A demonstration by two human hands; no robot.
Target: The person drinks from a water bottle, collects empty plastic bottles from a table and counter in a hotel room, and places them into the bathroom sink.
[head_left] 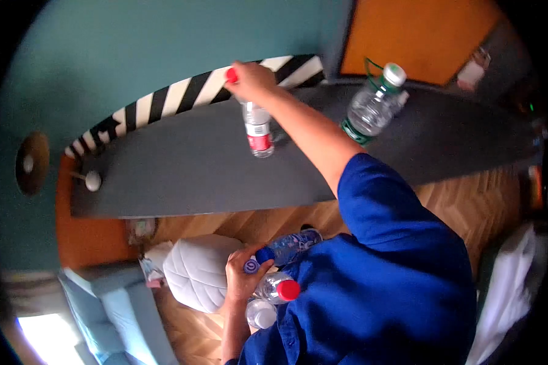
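My right hand is closed round the neck of a clear plastic bottle with a red-and-white label, over the dark table top. A red cap shows beside its fingers. Low in front of my body, my left hand grips several plastic bottles near their tops. Among these are a blue cap, a purple-blue cap and a clear bottle with a red cap. Below them a clear bottle with a whitish cap rests close against my shirt. How each one is held is partly hidden.
On the dark table a large clear bottle with a white cap and green handle stands right of my arm. Black-and-white stripes edge the table's far side. Below are a light pouf, a blue sofa and wooden flooring.
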